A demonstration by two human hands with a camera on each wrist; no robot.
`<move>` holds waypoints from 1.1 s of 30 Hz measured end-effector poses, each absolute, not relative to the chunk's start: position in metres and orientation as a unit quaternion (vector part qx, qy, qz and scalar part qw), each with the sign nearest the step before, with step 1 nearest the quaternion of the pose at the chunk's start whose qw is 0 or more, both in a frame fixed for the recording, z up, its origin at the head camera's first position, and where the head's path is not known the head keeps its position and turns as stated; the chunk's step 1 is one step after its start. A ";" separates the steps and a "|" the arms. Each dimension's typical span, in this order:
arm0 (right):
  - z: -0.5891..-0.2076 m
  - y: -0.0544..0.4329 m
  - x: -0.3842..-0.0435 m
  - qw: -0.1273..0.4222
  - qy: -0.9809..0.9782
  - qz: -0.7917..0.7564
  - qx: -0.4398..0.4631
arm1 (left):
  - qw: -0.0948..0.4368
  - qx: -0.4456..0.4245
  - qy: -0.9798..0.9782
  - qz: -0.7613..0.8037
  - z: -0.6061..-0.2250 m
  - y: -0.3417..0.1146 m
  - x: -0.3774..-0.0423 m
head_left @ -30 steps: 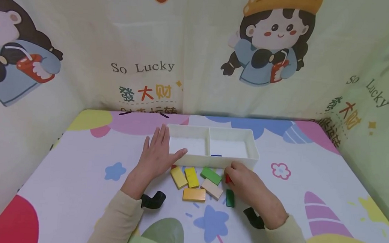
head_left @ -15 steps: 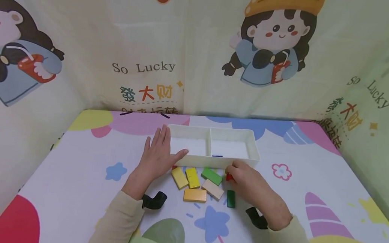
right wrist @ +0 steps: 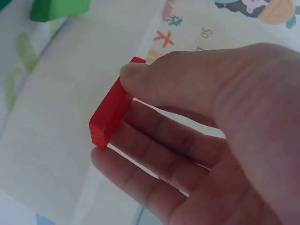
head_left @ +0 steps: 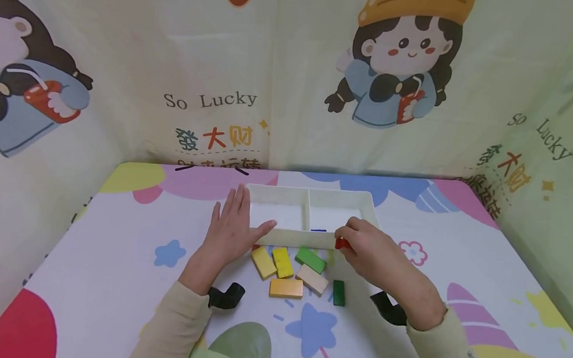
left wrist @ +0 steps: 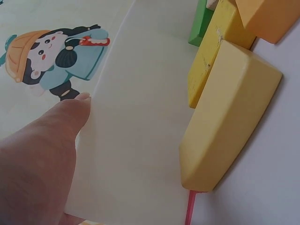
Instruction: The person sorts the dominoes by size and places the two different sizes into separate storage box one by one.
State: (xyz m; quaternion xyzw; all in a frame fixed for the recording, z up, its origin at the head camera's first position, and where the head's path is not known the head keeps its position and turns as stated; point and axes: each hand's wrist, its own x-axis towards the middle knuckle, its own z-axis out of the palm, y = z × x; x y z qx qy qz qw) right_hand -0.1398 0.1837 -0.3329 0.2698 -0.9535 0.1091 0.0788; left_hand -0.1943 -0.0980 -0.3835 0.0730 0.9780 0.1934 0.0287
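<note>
My right hand pinches a red block between thumb and fingertips, raised at the front wall of a white two-compartment box. In the right wrist view the thumb presses one face and the fingers lie on the other side. My left hand, fingers straight and thumb spread, rests against the box's left end. A sliver of blue shows in the right compartment, mostly hidden by the front wall. Nearest the left hand lies a pale yellow block.
In front of the box lie a bright yellow block, a green block, a beige block, an orange block and a dark green block. A bit of red shows beside the left thumb. A printed cloth covers the table.
My right hand has lifted the red block from the table and carried it up and forward to the box's front wall. The left hand stays in place.
</note>
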 end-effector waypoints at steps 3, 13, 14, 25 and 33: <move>-0.328 0.184 -0.145 0.083 -0.952 0.111 0.273 | 0.027 0.073 0.978 0.195 -0.383 -0.098 -0.194; -0.320 0.180 -0.172 0.060 -0.955 0.119 0.267 | 0.035 0.073 0.977 0.197 -0.382 -0.098 -0.193; -0.320 0.179 -0.175 0.052 -0.955 0.119 0.266 | 0.035 0.072 0.977 0.196 -0.382 -0.098 -0.193; -0.330 0.168 -0.211 -0.048 -0.962 0.132 0.234 | 0.034 0.077 0.976 0.199 -0.384 -0.096 -0.194; -0.341 0.157 -0.234 -0.088 -0.953 0.145 0.251 | 0.038 0.069 0.977 0.198 -0.382 -0.098 -0.195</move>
